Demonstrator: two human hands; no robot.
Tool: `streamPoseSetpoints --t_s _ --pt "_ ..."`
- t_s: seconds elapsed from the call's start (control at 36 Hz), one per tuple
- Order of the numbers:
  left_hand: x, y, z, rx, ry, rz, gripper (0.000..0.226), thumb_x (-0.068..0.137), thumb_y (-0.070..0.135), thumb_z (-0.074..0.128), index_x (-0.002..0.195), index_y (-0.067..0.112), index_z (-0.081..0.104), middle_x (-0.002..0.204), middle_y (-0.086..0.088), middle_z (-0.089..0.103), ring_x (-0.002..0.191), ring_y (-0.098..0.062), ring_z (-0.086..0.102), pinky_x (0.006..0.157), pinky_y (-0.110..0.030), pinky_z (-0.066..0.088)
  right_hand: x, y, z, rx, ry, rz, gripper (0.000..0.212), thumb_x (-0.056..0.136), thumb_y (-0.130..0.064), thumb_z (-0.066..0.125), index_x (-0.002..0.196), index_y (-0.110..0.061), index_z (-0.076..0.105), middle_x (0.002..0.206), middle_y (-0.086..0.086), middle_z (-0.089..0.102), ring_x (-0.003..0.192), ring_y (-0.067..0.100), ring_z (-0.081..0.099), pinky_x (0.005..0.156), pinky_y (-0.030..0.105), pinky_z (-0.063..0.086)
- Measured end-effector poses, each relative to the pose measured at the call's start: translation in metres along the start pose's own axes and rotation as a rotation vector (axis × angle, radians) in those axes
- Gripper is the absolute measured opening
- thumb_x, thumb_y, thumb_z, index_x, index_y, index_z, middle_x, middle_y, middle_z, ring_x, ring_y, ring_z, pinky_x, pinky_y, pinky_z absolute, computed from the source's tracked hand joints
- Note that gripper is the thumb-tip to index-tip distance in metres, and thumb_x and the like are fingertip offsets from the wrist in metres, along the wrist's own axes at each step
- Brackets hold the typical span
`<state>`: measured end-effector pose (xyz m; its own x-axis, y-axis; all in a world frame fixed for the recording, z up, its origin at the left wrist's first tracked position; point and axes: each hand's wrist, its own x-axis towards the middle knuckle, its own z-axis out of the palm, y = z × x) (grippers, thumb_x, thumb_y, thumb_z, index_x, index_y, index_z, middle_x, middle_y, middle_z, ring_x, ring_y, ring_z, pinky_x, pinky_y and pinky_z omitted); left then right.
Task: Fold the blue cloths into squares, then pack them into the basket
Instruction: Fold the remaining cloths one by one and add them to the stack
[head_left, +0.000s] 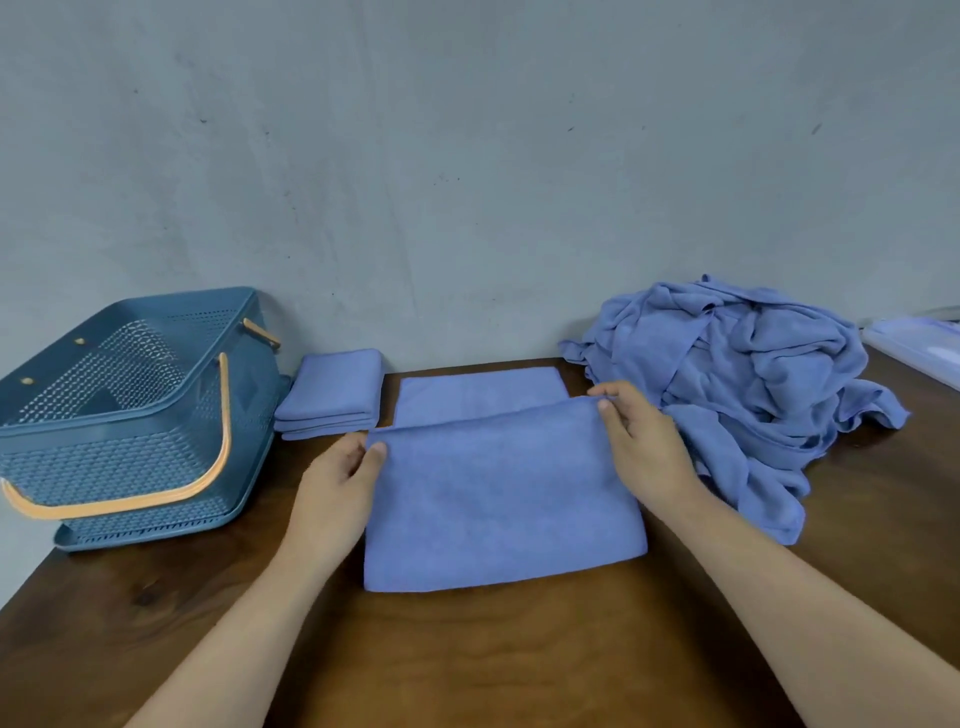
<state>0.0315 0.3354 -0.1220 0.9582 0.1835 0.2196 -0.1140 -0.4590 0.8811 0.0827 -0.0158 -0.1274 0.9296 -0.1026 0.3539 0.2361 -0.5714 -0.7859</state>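
A dark wooden table (467, 670) stands against a scuffed grey wall (467, 156). At its middle lies a smooth blue cloth (498, 499), its near half folded over. The left hand (337, 483) and right hand (644, 441) each pinch a far corner of the flap.

Plain workroom; bare grey wall (467, 156); wooden table (467, 654)

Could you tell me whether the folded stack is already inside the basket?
No, the stack lies on the table just beside the basket, not in it.
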Motion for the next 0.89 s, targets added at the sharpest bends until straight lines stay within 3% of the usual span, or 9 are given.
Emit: streamPoseSetpoints --t_s 0.08,0.14,0.19,0.25,0.31,0.39,0.47,0.58,0.89 --pt "0.042 -0.012 0.015 0.15 0.049 -0.054 0.031 0.107 0.039 0.053 0.096 0.011 0.061 0.082 -0.004 0.066 0.076 -0.019 0.06 0.066 -0.031 0.04 0.032 0.009 0.016 -0.104 -0.013 -0.007 0.022 0.112 -0.035 0.045 0.128 -0.03 0.059 0.091 -0.005 0.07 0.079 0.013 0.066 0.072 0.041 0.056" --pt "0.06 -0.01 0.027 0.279 0.107 -0.025 0.019 0.106 0.026 0.058 0.121 0.014 0.061 0.105 0.002 0.068 0.093 -0.018 0.063 0.072 -0.027 0.046 0.05 0.012 0.024 -0.163 -0.047 0.005 0.031 0.112 -0.033 0.045 0.141 -0.024 0.054 0.099 0.0 0.07 0.088 0.022 0.068 0.075 0.045 0.056" --pt "0.067 -0.009 0.04 0.545 0.181 0.175 0.034 0.096 0.012 0.068 0.129 0.012 0.058 0.118 -0.005 0.064 0.101 -0.029 0.063 0.079 -0.037 0.051 0.061 0.014 0.033 -0.276 -0.083 -0.017 0.04 0.111 -0.032 0.047 0.149 -0.018 0.047 0.124 0.009 0.064 0.106 0.032 0.065 0.086 0.05 0.055" --pt "0.065 -0.009 0.053 0.785 0.164 0.385 0.039 0.089 0.014 0.072 0.126 0.017 0.06 0.119 -0.004 0.063 0.098 -0.03 0.062 0.075 -0.044 0.051 0.06 0.017 0.044 -0.417 -0.106 -0.109 0.041 0.108 -0.03 0.05 0.147 -0.016 0.05 0.134 0.011 0.059 0.116 0.036 0.058 0.093 0.05 0.051" --pt "0.06 0.0 0.065 0.841 -0.012 0.495 0.032 0.096 0.033 0.062 0.127 0.025 0.06 0.124 0.005 0.063 0.107 -0.024 0.062 0.083 -0.042 0.049 0.054 0.015 0.054 -0.466 -0.175 -0.213 0.037 0.105 -0.027 0.056 0.141 -0.019 0.057 0.133 0.005 0.06 0.117 0.031 0.056 0.094 0.046 0.05" --pt "0.064 0.0 0.08 0.847 -0.325 0.418 0.061 0.099 0.065 0.03 0.146 0.032 0.051 0.15 0.012 0.052 0.139 -0.016 0.047 0.113 -0.042 0.037 0.046 0.012 0.062 -0.51 -0.363 -0.299 0.04 0.105 -0.039 0.055 0.142 -0.027 0.059 0.144 -0.004 0.057 0.133 0.023 0.052 0.108 0.038 0.044" --pt "0.066 -0.012 0.088 0.928 -0.513 0.35 0.073 0.101 0.076 0.023 0.165 0.041 0.021 0.174 0.014 0.015 0.161 -0.015 0.009 0.13 -0.049 0.01 0.037 0.014 0.067 -0.619 -0.58 -0.286 0.06 0.107 -0.064 0.036 0.162 -0.041 0.032 0.172 -0.01 0.023 0.158 0.017 0.02 0.128 0.04 0.018" --pt "0.052 -0.021 0.084 0.892 -0.58 0.255 0.077 0.1 0.082 0.018 0.165 0.049 -0.004 0.174 0.021 -0.015 0.161 -0.009 -0.018 0.131 -0.048 -0.007 0.024 0.017 0.066 -0.658 -0.697 -0.273 0.07 0.104 -0.076 0.017 0.165 -0.049 -0.002 0.174 -0.018 -0.015 0.16 0.01 -0.017 0.131 0.046 -0.004" --pt "-0.01 -0.01 0.077 0.906 -0.554 0.261 0.079 0.096 0.087 0.013 0.161 0.054 -0.016 0.169 0.024 -0.028 0.156 -0.006 -0.03 0.131 -0.048 -0.011 -0.03 0.015 0.039 -0.683 -0.7 -0.308 0.073 0.1 -0.082 0.01 0.161 -0.052 -0.017 0.169 -0.02 -0.03 0.155 0.007 -0.032 0.13 0.046 -0.011"
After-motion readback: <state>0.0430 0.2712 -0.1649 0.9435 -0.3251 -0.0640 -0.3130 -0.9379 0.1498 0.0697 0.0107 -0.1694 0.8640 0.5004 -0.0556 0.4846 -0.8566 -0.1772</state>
